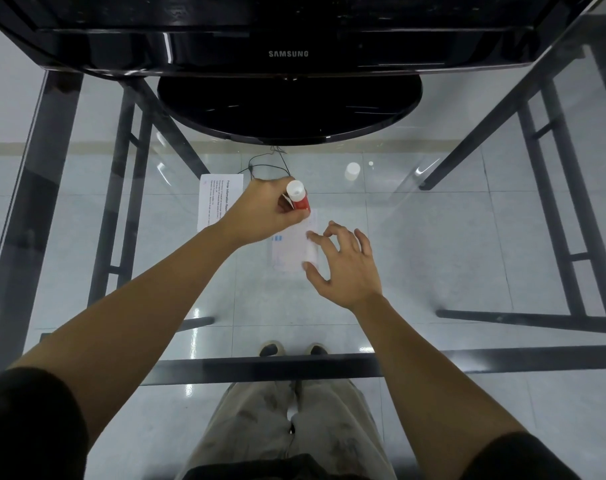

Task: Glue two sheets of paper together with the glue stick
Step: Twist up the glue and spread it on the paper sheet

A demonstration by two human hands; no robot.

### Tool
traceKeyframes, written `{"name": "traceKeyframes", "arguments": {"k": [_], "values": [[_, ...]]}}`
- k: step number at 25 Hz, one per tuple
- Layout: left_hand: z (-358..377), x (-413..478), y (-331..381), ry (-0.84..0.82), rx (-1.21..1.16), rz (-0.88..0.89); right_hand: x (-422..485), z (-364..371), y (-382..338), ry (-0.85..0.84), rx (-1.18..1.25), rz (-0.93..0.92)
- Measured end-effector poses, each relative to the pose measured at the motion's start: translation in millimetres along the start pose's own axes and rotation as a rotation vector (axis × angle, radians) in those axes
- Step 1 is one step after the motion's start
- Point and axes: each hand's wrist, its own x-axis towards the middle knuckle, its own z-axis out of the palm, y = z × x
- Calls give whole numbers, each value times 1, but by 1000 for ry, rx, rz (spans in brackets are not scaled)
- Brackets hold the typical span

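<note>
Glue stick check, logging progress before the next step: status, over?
Left hand grips glue stick, tip down on small sheet. Right hand open, fingertips pinning that sheet. Printed sheet waits alongside. Nothing blocking.

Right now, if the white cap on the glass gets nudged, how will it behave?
The white cap looks small and cylindrical, so probably light. It stands alone on the smooth glass table, so it would likely slide easily, and roll if tipped.
</note>
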Motion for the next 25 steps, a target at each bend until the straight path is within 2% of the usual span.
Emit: {"name": "traceKeyframes", "arguments": {"k": [7,9,13,17,22,25], "values": [[1,-37,-12,-141,-57,-19,-1,-5,1,-62,51,-41],[1,-39,-14,-127,-50,-10,-1,-6,2,-92,65,-43],[-1,-41,-14,2,-59,-5,5,-15,9,-136,28,-93],[7,-54,-10,-162,-71,46,12,-24,18,-182,30,-122],[6,-52,-13,-30,-94,-10,14,-25,22,-199,74,-110],[11,-54,-10,-118,-101,28,17,-27,23,-194,71,-117]]}}
